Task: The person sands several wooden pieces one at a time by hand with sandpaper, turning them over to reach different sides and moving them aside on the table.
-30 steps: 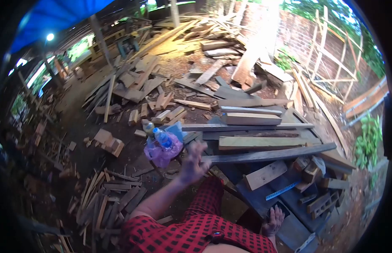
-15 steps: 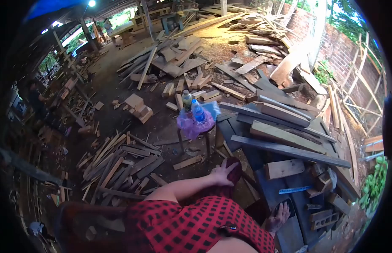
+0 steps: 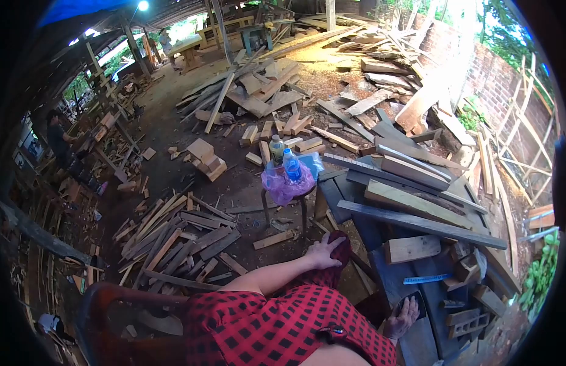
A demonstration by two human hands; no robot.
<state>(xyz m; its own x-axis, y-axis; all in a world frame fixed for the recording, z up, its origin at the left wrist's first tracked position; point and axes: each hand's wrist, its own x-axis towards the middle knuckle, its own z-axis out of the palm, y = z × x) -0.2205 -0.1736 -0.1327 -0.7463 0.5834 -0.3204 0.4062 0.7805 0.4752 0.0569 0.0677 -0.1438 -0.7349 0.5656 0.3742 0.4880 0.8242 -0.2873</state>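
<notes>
My left hand (image 3: 325,251) rests on my bent knee, over the dark red checked cloth (image 3: 340,244), with its fingers spread. Low on the right, my right hand (image 3: 406,318) lies with fingers stretched out on the dark work surface (image 3: 386,285). A dark flat thing (image 3: 422,301) shows beside those fingertips; I cannot make out what it is. Just below is a grey board (image 3: 419,341). A blue ruler-like strip (image 3: 425,279) lies beyond the right hand, and a wooden block (image 3: 412,249) sits farther back.
Long planks (image 3: 417,224) lie across the bench. A stool holds a pink plastic bag (image 3: 289,190) and a blue-labelled bottle (image 3: 291,166). Scrap wood (image 3: 179,238) covers the ground at left. Another person (image 3: 62,143) is at far left, near a brick wall's opposite side.
The view has shifted slightly, so the scene sits a little lower and to the right. Both hands keep their places on the knee and the work surface.
</notes>
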